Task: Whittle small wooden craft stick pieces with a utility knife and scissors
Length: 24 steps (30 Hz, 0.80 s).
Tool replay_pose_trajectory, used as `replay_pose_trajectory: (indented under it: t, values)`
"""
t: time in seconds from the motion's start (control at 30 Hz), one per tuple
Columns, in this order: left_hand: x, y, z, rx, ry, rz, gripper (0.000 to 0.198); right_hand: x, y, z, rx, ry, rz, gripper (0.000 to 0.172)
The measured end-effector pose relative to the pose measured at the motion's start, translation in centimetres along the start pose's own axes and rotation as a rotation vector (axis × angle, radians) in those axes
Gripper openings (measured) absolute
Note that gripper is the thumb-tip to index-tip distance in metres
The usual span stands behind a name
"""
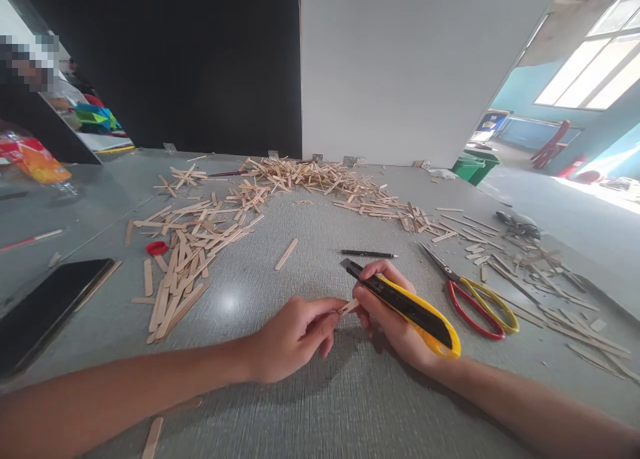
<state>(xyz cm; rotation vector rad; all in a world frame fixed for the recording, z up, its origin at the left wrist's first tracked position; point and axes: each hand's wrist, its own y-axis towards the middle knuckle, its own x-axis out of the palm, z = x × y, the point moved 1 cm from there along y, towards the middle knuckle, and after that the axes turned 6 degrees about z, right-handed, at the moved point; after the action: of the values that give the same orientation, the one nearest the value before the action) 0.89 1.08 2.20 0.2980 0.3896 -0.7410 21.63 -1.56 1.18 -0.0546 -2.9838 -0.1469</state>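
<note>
My left hand point(295, 336) pinches one end of a small wooden craft stick point(349, 306) between thumb and fingers. The stick's other end reaches to the fingers of my right hand point(393, 312), and part of it is hidden there. In my right hand lies a yellow and black utility knife point(407, 306), its blade pointing up and left, away from the stick. A black pen point(369, 253) rests on the table just beyond the knife. Right of it lie scissors point(475, 296) with one red and one yellow handle. A single loose craft stick point(287, 254) lies ahead of my hands.
Heaps of craft sticks point(300, 176) curve around the work area from left to right. On the left are a black phone point(55, 306), a red ring point(157, 248) and a bottle point(35, 156) on its side. Upright panels point(390, 72) close off the back. A person is partly visible at far left.
</note>
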Motion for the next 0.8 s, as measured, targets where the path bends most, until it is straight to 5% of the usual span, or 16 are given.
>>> replay_pose_trajectory:
  t: [0.27, 0.8]
  values:
    - [1.0, -0.7, -1.3, 0.237, 0.284, 0.269, 0.033, 0.1, 0.0, 0.7, 0.02, -0.061, -0.011, 0.025]
    - [0.4, -0.4, -1.1, 0.34, 0.458, 0.332, 0.019, -0.2, 0.7, 1.4, 0.008, -0.089, -0.062, 0.025]
